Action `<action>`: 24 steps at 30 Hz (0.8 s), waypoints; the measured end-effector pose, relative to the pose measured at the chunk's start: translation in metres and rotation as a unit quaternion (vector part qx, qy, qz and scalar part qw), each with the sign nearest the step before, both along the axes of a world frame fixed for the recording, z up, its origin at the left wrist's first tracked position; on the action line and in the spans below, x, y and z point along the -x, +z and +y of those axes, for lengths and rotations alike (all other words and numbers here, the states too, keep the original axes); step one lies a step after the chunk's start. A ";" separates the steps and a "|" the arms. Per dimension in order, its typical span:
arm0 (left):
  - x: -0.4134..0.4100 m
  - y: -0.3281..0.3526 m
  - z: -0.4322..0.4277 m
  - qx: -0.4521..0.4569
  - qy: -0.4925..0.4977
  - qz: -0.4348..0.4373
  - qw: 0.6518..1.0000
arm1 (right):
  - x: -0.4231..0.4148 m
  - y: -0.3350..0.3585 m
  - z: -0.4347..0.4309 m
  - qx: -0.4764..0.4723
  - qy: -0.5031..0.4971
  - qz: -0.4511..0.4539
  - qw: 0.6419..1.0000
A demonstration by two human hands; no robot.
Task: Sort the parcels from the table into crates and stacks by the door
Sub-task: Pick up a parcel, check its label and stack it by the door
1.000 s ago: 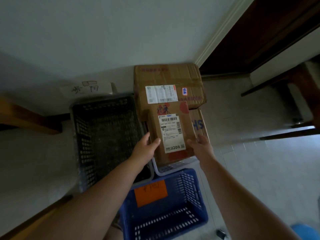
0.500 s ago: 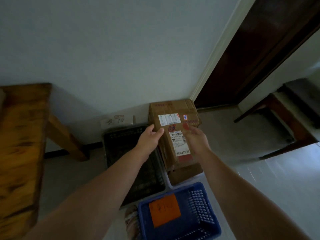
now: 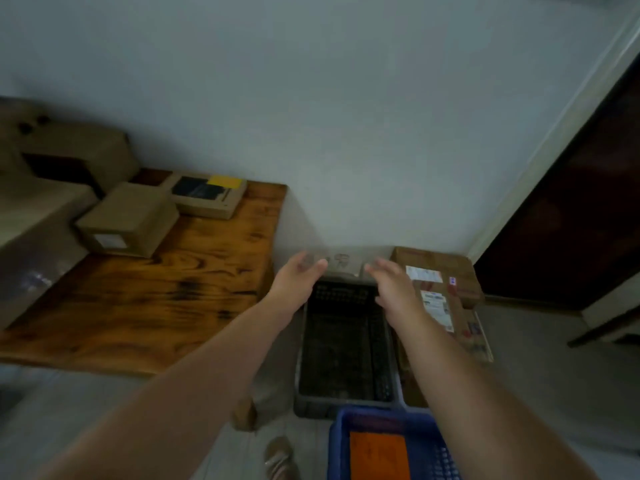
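Note:
Both my hands hover empty above the black crate [image 3: 346, 355] on the floor, fingers relaxed: my left hand [image 3: 298, 277] at its far left corner, my right hand [image 3: 394, 289] at its far right. To the right, a stack of brown cardboard parcels [image 3: 440, 296] with white shipping labels stands by the door. A blue crate [image 3: 391, 448] with an orange tag sits nearest me. On the wooden table [image 3: 166, 289] at the left lie a small brown box [image 3: 128, 220], a flat box with a yellow and dark label [image 3: 207, 194] and bigger cartons [image 3: 45, 181].
A dark wooden door [image 3: 571, 220] fills the right side, with its pale frame beside the stack. A paper sign [image 3: 341, 263] leans on the wall behind the black crate. Pale tiled floor [image 3: 554, 375] spreads to the right. A slipper [image 3: 277, 455] shows by the blue crate.
Both hands have let go of the labelled parcel, which now rests on the stack by the door. The hands moved left over the black crate, and the view swung left to the table.

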State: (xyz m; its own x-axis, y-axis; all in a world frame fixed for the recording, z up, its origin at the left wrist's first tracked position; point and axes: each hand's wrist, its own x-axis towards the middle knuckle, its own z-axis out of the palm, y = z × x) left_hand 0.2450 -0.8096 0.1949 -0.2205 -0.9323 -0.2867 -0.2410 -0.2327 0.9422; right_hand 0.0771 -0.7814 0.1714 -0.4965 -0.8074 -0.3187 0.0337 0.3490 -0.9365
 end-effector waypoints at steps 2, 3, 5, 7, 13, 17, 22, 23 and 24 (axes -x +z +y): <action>-0.032 0.008 0.003 0.008 0.035 -0.006 0.999 | -0.032 0.010 0.000 0.002 0.036 0.001 0.999; -0.048 0.012 0.003 0.011 0.051 -0.002 0.999 | -0.046 0.015 -0.002 -0.003 0.051 0.004 0.999; -0.073 0.016 0.002 0.018 0.080 0.007 0.997 | -0.070 0.023 -0.007 -0.010 0.073 0.011 0.997; -0.093 0.017 0.002 0.020 0.096 0.011 0.995 | -0.086 0.028 -0.011 -0.006 0.086 0.018 0.996; -0.176 0.021 -0.025 -0.004 0.132 0.016 0.991 | -0.151 0.030 -0.049 0.016 0.109 0.030 0.993; -0.252 0.020 -0.066 -0.007 0.139 0.010 0.990 | -0.220 0.027 -0.088 0.012 0.129 -0.007 0.992; -0.326 0.009 -0.121 -0.011 0.122 -0.032 0.992 | -0.301 0.021 -0.131 -0.029 0.127 -0.009 0.991; -0.339 0.005 -0.132 -0.014 0.124 -0.040 0.991 | -0.315 0.020 -0.138 -0.038 0.127 -0.008 0.991; -0.351 0.001 -0.142 -0.018 0.126 -0.051 0.991 | -0.328 0.019 -0.143 -0.047 0.126 -0.005 0.991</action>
